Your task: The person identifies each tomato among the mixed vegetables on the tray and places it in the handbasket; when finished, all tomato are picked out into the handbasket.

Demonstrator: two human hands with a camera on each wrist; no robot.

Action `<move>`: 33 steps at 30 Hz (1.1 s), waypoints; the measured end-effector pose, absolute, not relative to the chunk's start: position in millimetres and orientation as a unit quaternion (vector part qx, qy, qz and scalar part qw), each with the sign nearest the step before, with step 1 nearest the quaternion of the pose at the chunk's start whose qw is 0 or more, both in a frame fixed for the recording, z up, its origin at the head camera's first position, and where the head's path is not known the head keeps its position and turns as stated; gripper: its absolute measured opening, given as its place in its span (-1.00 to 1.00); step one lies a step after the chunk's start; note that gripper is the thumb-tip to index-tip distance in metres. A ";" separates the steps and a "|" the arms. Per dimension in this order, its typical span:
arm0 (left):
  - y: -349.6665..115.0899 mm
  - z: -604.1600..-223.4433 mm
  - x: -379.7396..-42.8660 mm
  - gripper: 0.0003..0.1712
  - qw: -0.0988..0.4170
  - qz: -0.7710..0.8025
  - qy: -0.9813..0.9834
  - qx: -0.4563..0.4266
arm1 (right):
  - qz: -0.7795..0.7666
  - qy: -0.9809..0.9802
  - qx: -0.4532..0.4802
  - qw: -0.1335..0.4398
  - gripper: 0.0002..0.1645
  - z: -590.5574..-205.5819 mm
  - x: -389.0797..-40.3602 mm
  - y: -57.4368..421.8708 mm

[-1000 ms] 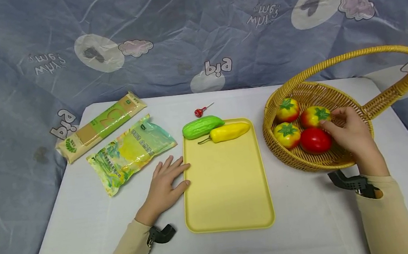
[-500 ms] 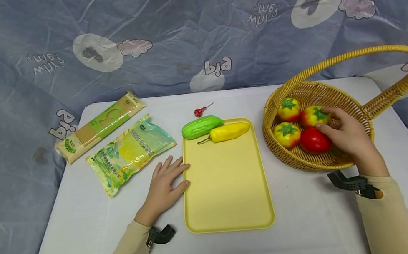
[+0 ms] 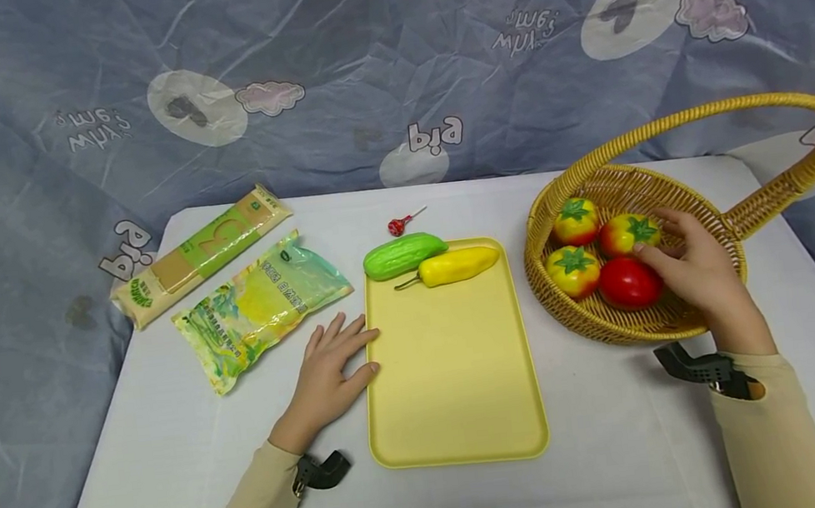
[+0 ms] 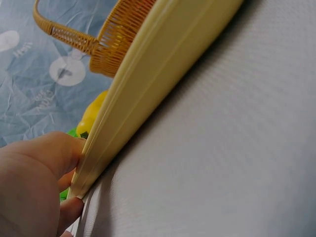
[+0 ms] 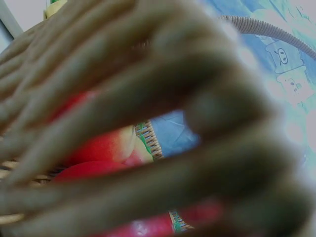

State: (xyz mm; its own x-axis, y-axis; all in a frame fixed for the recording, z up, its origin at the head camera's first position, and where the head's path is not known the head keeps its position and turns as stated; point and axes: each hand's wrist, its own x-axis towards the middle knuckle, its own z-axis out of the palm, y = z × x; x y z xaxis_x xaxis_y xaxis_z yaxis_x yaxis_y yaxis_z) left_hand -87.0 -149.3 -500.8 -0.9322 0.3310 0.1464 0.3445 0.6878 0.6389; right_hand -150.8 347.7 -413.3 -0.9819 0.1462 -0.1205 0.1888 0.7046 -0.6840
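My right hand [image 3: 703, 266] reaches into the wicker basket [image 3: 582, 325], thumb and fingers bent around the right side of a yellow-red tomato [image 3: 619, 237] with a green leafy top. Beside that tomato lie a smooth red oval fruit [image 3: 630, 282] and two more yellow-red tomatoes [image 3: 573, 270]. Blurred fingers cover much of the right wrist view, with red fruit [image 5: 101, 148] showing between them. At the left edge of the yellow tray [image 3: 451, 375], my left hand [image 3: 327, 380] rests with fingers spread, fingertips touching the rim. A green cucumber [image 3: 400, 256] and a yellow pepper [image 3: 458, 266] lie across the tray's far end.
Left of the tray lie a green-and-yellow printed bag [image 3: 266, 308] and a long beige-green packet [image 3: 203, 252]. A red lollipop [image 3: 397, 227] is behind the cucumber. The basket's tall handle [image 3: 701, 113] arches up to the right, behind my right hand.
My right fingers have shifted slightly around the tomato, whose leafy top has turned a little. The left hand and the things around the tray stay put.
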 end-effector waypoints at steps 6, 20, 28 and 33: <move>-149.2 -502.4 -89.2 -0.48 0.005 -0.347 -0.919 -0.188 | -0.373 0.922 0.098 0.025 -0.08 -415.1 -149.4 348.5; -151.0 -500.4 -91.5 -0.47 0.000 -0.348 -0.919 -0.187 | -0.369 0.924 0.098 0.003 -0.10 -415.3 -151.1 347.1; -153.4 -497.6 -92.6 -0.47 -0.007 -0.352 -0.917 -0.190 | -0.354 0.928 0.107 -0.054 -0.19 -409.2 -148.5 345.0; -155.4 -494.3 -92.2 -0.46 -0.013 -0.350 -0.917 -0.193 | -0.355 0.927 0.103 -0.064 -0.20 -408.7 -147.3 346.6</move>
State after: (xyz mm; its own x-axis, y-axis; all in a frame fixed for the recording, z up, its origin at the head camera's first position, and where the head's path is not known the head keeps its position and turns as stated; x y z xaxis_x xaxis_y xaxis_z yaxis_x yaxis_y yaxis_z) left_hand -92.2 -155.4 -494.3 -0.9255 0.3620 0.1110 0.3437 0.6803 0.6474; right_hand -147.3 346.6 -408.7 -0.9708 0.2358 0.0452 0.1454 0.7272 -0.6709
